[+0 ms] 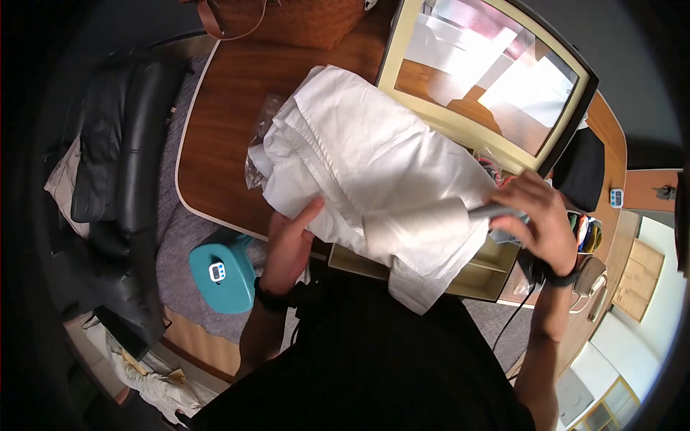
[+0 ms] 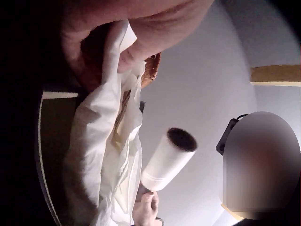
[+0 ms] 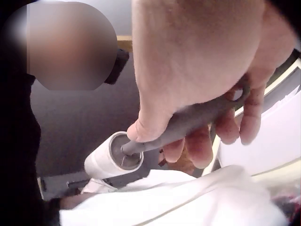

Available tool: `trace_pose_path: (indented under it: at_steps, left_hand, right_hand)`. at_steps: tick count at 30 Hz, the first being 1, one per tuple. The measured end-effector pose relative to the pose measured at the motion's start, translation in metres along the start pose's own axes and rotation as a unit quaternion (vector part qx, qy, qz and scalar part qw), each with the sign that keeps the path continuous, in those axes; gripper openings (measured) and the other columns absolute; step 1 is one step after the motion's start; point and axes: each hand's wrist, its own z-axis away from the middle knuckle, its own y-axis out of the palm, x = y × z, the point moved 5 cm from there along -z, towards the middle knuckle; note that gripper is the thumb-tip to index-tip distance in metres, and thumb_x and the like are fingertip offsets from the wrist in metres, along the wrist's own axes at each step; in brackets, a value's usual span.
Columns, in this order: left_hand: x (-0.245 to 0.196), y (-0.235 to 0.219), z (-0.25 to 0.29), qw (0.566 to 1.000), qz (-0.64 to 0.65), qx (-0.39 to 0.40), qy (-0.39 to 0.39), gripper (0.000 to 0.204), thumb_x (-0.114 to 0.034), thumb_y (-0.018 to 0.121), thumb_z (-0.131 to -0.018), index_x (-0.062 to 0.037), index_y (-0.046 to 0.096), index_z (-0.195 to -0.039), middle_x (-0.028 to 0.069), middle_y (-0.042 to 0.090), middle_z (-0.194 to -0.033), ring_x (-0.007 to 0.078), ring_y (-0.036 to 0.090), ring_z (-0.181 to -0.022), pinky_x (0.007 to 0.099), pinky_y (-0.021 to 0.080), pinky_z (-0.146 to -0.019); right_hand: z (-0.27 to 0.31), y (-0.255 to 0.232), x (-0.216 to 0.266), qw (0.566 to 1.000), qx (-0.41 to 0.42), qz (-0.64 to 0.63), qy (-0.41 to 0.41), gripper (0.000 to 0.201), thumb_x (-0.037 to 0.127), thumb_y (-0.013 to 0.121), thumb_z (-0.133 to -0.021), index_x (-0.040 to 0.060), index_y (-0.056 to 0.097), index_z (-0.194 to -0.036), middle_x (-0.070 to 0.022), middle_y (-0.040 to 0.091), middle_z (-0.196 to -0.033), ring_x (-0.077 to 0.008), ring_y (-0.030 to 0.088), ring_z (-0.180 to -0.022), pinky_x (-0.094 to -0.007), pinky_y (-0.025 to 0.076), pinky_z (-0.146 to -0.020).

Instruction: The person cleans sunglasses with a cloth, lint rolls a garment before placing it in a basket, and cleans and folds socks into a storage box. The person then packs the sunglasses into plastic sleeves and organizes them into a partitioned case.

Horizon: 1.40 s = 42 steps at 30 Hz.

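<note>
A white garment, shirt-like and partly folded, lies across the table and over a compartment box. My left hand holds its near left edge; in the left wrist view the fabric runs between thumb and fingers. My right hand grips the grey handle of a lint roller, thumb along the top and fingers curled beneath. In the head view the white roll, slightly blurred, overlaps the lower part of the cloth. Both wrist views show the roll held just above the fabric.
Behind the garment stands a raised box lid with a clear pane. The box's cream compartments show below the cloth. A woven basket sits at the back of the wooden table. A teal stool bears a small timer.
</note>
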Motion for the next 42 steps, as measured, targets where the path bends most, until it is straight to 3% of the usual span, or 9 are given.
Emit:
trace_pose_path:
  at_steps: [11, 23, 27, 30, 34, 35, 37, 39, 42]
  left_hand:
    - [0.003, 0.006, 0.002, 0.999, -0.019, 0.014, 0.034, 0.052, -0.003, 0.065, -0.091, 0.0012, 0.043, -0.138, 0.0103, 0.054, -0.133, 0.0201, 0.054, -0.121, 0.034, 0.043, -0.102]
    - [0.001, -0.001, -0.001, 1.0, -0.028, 0.003, 0.0, 0.048, -0.004, 0.062, -0.092, 0.003, 0.044, -0.136, 0.0121, 0.054, -0.13, 0.022, 0.054, -0.118, 0.0352, 0.041, -0.102]
    - [-0.013, -0.007, 0.012, 0.99, -0.143, 0.005, -0.014, 0.047, -0.005, 0.067, -0.088, 0.0012, 0.047, -0.131, 0.0083, 0.061, -0.113, 0.0144, 0.06, -0.096, 0.029, 0.049, -0.075]
    - [-0.025, -0.015, 0.023, 0.919, -0.391, 0.057, -0.02, 0.026, -0.013, 0.076, -0.083, -0.0021, 0.06, -0.1, -0.0021, 0.057, -0.075, 0.0065, 0.045, -0.056, 0.025, 0.037, -0.05]
    - [-0.051, 0.012, 0.031, 0.718, -0.668, 0.099, 0.167, 0.03, -0.012, 0.08, -0.077, -0.003, 0.052, -0.071, 0.0025, 0.051, -0.066, 0.011, 0.039, -0.052, 0.027, 0.034, -0.049]
    - [-0.055, 0.025, 0.033, 0.683, -0.686, 0.085, 0.238, 0.025, -0.012, 0.079, -0.077, -0.0025, 0.056, -0.08, 0.0059, 0.054, -0.074, 0.016, 0.047, -0.06, 0.0296, 0.04, -0.054]
    - [-0.056, 0.049, 0.034, 0.64, -0.701, 0.069, 0.307, 0.024, -0.012, 0.078, -0.077, -0.0019, 0.06, -0.088, 0.0092, 0.057, -0.082, 0.0211, 0.054, -0.068, 0.0322, 0.045, -0.06]
    - [-0.057, 0.075, 0.035, 0.565, -0.711, 0.065, 0.414, 0.039, -0.014, 0.074, -0.08, -0.0029, 0.06, -0.115, 0.0151, 0.059, -0.108, 0.0331, 0.058, -0.098, 0.0402, 0.049, -0.082]
    - [-0.051, 0.068, 0.026, 0.612, -0.71, 0.105, 0.331, 0.052, -0.013, 0.07, -0.084, -0.0057, 0.052, -0.133, 0.0184, 0.054, -0.124, 0.0385, 0.053, -0.115, 0.0447, 0.045, -0.095]
  right_hand:
    - [-0.123, 0.015, -0.014, 0.992, -0.104, 0.077, 0.001, 0.038, 0.04, 0.057, -0.094, 0.0048, 0.065, -0.107, -0.0186, 0.067, -0.095, -0.0394, 0.063, -0.081, -0.044, 0.049, -0.07]
    - [-0.003, 0.009, -0.02, 0.98, 0.193, -0.046, 0.021, 0.035, 0.038, 0.067, -0.086, 0.0101, 0.068, -0.107, -0.0126, 0.068, -0.1, -0.0322, 0.065, -0.093, -0.0404, 0.051, -0.078]
    - [0.003, -0.021, -0.023, 0.989, 0.099, -0.106, -0.005, 0.035, 0.034, 0.069, -0.087, 0.0032, 0.067, -0.105, -0.0144, 0.066, -0.091, -0.03, 0.065, -0.085, -0.0392, 0.05, -0.073]
    - [-0.019, -0.037, -0.029, 0.999, -0.019, -0.035, 0.033, 0.032, 0.03, 0.064, -0.092, -0.0007, 0.066, -0.1, -0.0191, 0.065, -0.086, -0.0349, 0.064, -0.076, -0.0396, 0.049, -0.068]
    - [-0.062, -0.017, -0.049, 0.993, -0.098, 0.058, -0.019, 0.035, 0.032, 0.059, -0.095, -0.0006, 0.065, -0.104, -0.0212, 0.067, -0.091, -0.0391, 0.063, -0.08, -0.0397, 0.05, -0.073]
    - [-0.072, -0.007, -0.052, 0.99, -0.124, 0.043, -0.052, 0.035, 0.034, 0.059, -0.095, 0.0004, 0.065, -0.104, -0.0206, 0.066, -0.089, -0.039, 0.062, -0.08, -0.0409, 0.05, -0.072]
    - [-0.079, 0.004, -0.045, 0.988, 0.011, -0.051, 0.149, 0.036, 0.035, 0.058, -0.095, 0.0005, 0.064, -0.104, -0.02, 0.065, -0.09, -0.0392, 0.062, -0.081, -0.0419, 0.049, -0.073]
    - [-0.068, 0.01, -0.05, 0.997, -0.003, -0.019, 0.079, 0.037, 0.036, 0.058, -0.095, 0.0004, 0.064, -0.103, -0.0195, 0.065, -0.092, -0.0386, 0.062, -0.083, -0.0417, 0.049, -0.074]
    - [-0.025, 0.009, -0.059, 1.0, 0.008, 0.001, -0.009, 0.041, 0.043, 0.056, -0.094, 0.0051, 0.066, -0.104, -0.0191, 0.067, -0.093, -0.0391, 0.063, -0.087, -0.0443, 0.05, -0.076]
